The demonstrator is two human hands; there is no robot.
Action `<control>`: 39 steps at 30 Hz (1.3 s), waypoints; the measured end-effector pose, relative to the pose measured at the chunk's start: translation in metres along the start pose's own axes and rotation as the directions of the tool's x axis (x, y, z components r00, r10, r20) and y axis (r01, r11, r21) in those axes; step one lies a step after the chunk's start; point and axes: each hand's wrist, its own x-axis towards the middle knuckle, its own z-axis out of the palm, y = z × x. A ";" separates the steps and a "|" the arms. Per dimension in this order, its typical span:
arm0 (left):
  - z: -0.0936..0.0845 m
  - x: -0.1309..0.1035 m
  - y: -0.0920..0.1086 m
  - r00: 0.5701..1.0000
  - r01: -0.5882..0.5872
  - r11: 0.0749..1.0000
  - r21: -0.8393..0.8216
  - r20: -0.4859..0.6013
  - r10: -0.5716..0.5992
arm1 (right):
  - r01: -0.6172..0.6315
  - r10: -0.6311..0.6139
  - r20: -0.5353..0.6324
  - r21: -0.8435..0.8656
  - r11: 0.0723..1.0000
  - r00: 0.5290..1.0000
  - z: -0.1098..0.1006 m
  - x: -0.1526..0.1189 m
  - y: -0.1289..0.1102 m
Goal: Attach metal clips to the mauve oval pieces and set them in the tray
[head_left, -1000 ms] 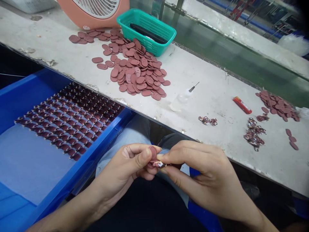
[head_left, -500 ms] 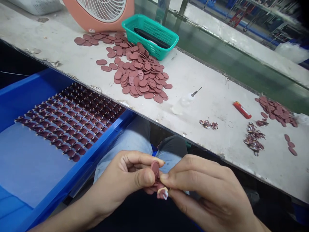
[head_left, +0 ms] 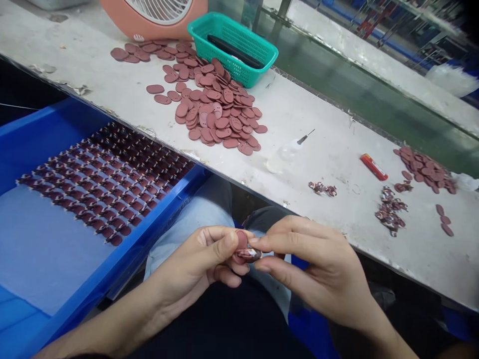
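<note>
My left hand [head_left: 204,257] is closed, thumb and fingers pinching a reddish-brown oval disc [head_left: 241,240] above my lap. Against the disc sits a small painted figurine [head_left: 250,253], brown with white patches. My right hand [head_left: 318,259] reaches in from the other side, its thumb and index fingertip closed about the figurine's right end. Fingers partly cover both pieces, so how they join cannot be made out.
A pile of oval discs [head_left: 220,112] lies by a green basket [head_left: 258,75] and a fan [head_left: 112,15]. Farther right are a needle-tipped bottle [head_left: 288,150], a red lighter [head_left: 374,167], loose figurines [head_left: 391,212] and more discs [head_left: 426,169]. A blue tray [head_left: 157,212] holds rows of figurines on discs.
Both hands have risen a little with the pieces. The figurine has turned and now lies across the front of the disc, and my left fingers beneath have shifted.
</note>
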 end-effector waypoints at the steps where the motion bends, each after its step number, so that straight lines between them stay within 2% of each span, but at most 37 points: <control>1: 0.000 0.001 -0.001 1.000 0.010 1.000 -0.020 -0.009 -0.010 | -0.016 0.017 -0.004 0.017 1.000 1.000 0.001 0.001 0.002; 5: 0.001 0.005 -0.002 0.997 0.052 0.991 -0.124 -0.042 -0.058 | -0.103 0.103 0.004 0.086 0.991 0.995 0.006 0.004 0.007; 9: 0.003 0.006 -0.001 0.994 0.056 0.987 -0.150 -0.086 -0.069 | -0.169 0.169 0.010 0.117 0.979 0.986 0.008 0.005 0.009; 21: 0.006 0.006 0.003 0.993 0.031 0.987 -0.157 -0.111 -0.049 | -0.169 0.172 -0.009 0.143 0.975 0.985 0.012 0.009 0.012; 26: -0.001 0.008 0.004 0.999 0.020 0.994 -0.111 -0.044 -0.025 | -0.134 0.138 -0.021 0.141 0.981 0.990 0.009 0.013 0.013; 29: -0.008 0.008 0.008 1.000 0.013 0.999 -0.052 0.013 -0.013 | -0.065 0.071 -0.096 0.065 0.996 0.993 0.011 0.017 0.014; 31: -0.011 0.006 0.009 0.998 -0.052 0.999 -0.015 -0.045 0.052 | -0.010 -0.001 -0.180 -0.062 0.998 0.984 0.018 0.019 0.017; 33: -0.011 0.003 0.009 0.963 -0.184 0.982 0.030 -0.196 0.186 | 0.047 -0.109 -0.266 -0.230 0.972 0.958 0.029 0.021 0.020; 35: -0.010 -0.001 0.008 0.889 -0.316 0.945 0.087 -0.321 0.327 | 0.118 -0.252 -0.301 -0.400 0.909 0.920 0.042 0.023 0.025; 37: -0.010 -0.005 0.008 0.821 -0.425 0.894 0.141 -0.355 0.446 | 0.201 -0.387 -0.281 -0.518 0.832 0.878 0.056 0.026 0.029; 39: -0.011 -0.008 0.009 0.770 -0.500 0.844 0.195 -0.346 0.537 | 0.276 -0.472 -0.238 -0.563 0.779 0.848 0.068 0.031 0.032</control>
